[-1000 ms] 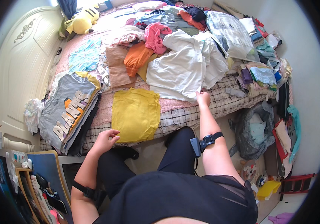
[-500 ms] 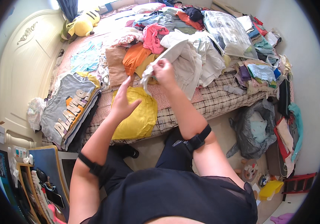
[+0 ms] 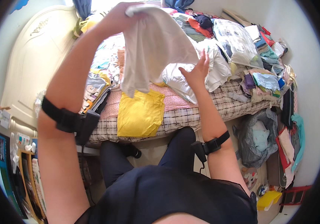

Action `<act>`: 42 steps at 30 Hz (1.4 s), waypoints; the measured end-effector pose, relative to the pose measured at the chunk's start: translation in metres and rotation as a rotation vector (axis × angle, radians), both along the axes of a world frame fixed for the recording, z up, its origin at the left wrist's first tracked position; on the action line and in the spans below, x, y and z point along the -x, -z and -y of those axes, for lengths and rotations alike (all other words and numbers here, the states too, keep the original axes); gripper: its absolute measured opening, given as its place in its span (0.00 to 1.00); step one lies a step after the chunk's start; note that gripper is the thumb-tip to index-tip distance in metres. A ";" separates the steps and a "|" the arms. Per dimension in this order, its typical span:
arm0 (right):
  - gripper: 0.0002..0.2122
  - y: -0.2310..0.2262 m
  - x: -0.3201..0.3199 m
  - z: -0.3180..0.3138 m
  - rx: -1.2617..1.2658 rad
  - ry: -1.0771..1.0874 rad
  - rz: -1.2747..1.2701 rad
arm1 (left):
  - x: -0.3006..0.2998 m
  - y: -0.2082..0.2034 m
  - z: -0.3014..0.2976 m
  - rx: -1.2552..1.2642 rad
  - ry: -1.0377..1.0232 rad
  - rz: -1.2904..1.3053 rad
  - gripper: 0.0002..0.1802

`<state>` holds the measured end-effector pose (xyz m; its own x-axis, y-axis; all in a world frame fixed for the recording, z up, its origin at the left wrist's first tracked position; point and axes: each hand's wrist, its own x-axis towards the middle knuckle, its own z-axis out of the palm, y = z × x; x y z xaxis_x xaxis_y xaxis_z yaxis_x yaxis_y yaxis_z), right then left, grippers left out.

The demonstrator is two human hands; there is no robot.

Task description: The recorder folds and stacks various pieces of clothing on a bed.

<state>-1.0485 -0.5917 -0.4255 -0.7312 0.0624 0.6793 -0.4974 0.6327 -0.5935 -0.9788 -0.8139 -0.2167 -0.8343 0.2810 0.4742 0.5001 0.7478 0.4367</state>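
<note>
Raised high over the bed, my left hand (image 3: 121, 19) is closed on the top edge of a white garment (image 3: 160, 41). The cloth hangs loose and partly blurred, so its exact kind does not show. My right hand (image 3: 197, 72) is at the garment's right edge, its fingers apart and holding nothing. Below the hanging cloth a yellow folded garment (image 3: 140, 115) lies flat at the bed's near edge. Behind my right hand is a heap of white clothes (image 3: 214, 67).
A stack of folded shirts (image 3: 94, 87) lies at the bed's left, partly behind my left arm. Clear plastic packaging (image 3: 238, 43) and small folded clothes (image 3: 264, 80) are at the right. On the floor stands a grey plastic bag (image 3: 247, 149) with pale cloth inside. The cream headboard (image 3: 29, 67) rises at left.
My left hand has gone up and now holds the white garment, which was in my right hand. The right hand has let go, opened and moved right.
</note>
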 end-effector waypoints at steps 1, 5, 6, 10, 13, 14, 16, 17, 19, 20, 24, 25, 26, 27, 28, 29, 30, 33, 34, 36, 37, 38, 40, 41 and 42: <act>0.46 0.001 0.001 0.004 -0.044 -0.056 0.007 | -0.003 -0.009 0.027 0.022 -0.115 -0.026 0.17; 0.27 -0.004 -0.014 -0.021 -0.004 -0.497 0.401 | -0.095 -0.071 -0.025 0.010 -0.509 0.023 0.11; 0.20 -0.012 -0.028 -0.015 0.196 -0.848 0.750 | -0.114 -0.072 -0.015 0.011 -0.557 0.015 0.11; 0.13 -0.042 -0.071 -0.034 0.335 -0.800 0.682 | -0.148 -0.055 0.055 -0.084 -0.602 -0.041 0.16; 0.12 -0.061 -0.083 -0.064 0.206 -0.718 0.615 | -0.178 -0.021 0.100 -0.154 -0.671 0.040 0.20; 0.12 -0.066 -0.087 -0.074 0.144 -0.676 0.579 | -0.185 -0.007 0.111 -0.158 -0.663 0.045 0.20; 0.11 -0.077 -0.098 -0.087 0.073 -0.638 0.523 | -0.201 0.021 0.126 -0.228 -0.620 0.084 0.17; 0.11 -0.079 -0.103 -0.091 0.003 -0.605 0.465 | -0.208 0.035 0.130 -0.232 -0.617 0.092 0.17; 0.11 -0.082 -0.120 -0.098 -0.014 -0.587 0.451 | -0.220 0.059 0.131 -0.386 -0.592 0.134 0.18; 0.11 -0.081 -0.127 -0.102 -0.029 -0.579 0.430 | -0.225 0.070 0.130 -0.391 -0.583 0.145 0.18; 0.13 -0.085 -0.157 -0.110 -0.146 -0.615 0.562 | -0.241 0.100 0.123 -0.483 -0.606 0.155 0.17; 0.13 -0.085 -0.165 -0.110 -0.147 -0.608 0.568 | -0.242 0.108 0.128 -0.526 -0.608 0.126 0.17; 0.15 -0.086 -0.174 -0.110 -0.311 -0.613 0.604 | -0.244 0.112 0.127 -0.570 -0.609 0.097 0.16; 0.17 -0.087 -0.182 -0.109 -0.476 -0.616 0.637 | -0.244 0.113 0.126 -0.571 -0.604 0.102 0.16; 0.17 -0.087 -0.189 -0.106 -0.475 -0.610 0.641 | -0.246 0.113 0.125 -0.566 -0.644 0.065 0.16; 0.18 -0.086 -0.194 -0.103 -0.493 -0.600 0.725 | -0.246 0.113 0.123 -0.560 -0.684 0.027 0.15; 0.20 -0.086 -0.198 -0.103 -0.510 -0.591 0.809 | -0.246 0.114 0.121 -0.561 -0.679 0.030 0.15; 0.19 -0.081 -0.199 -0.112 -0.449 -0.632 0.808 | -0.248 0.116 0.119 -0.590 -0.699 -0.020 0.15; 0.19 -0.082 -0.199 -0.114 -0.406 -0.657 0.818 | -0.249 0.120 0.123 -0.566 -0.715 -0.025 0.16; 0.18 -0.081 -0.203 -0.119 -0.367 -0.675 0.840 | -0.249 0.126 0.126 -0.539 -0.719 -0.023 0.16; 0.17 -0.081 -0.206 -0.120 -0.331 -0.701 0.859 | -0.251 0.130 0.126 -0.587 -0.680 -0.008 0.16; 0.17 -0.081 -0.208 -0.121 -0.328 -0.695 0.863 | -0.254 0.134 0.126 -0.635 -0.643 0.009 0.15; 0.14 -0.089 -0.217 -0.121 -0.406 -0.721 0.909 | -0.260 0.143 0.127 -0.670 -0.635 0.070 0.15; 0.15 -0.091 -0.221 -0.123 -0.427 -0.725 0.903 | -0.264 0.146 0.126 -0.706 -0.633 0.124 0.14; 0.15 -0.092 -0.221 -0.126 -0.425 -0.721 0.905 | -0.269 0.149 0.124 -0.706 -0.629 0.127 0.14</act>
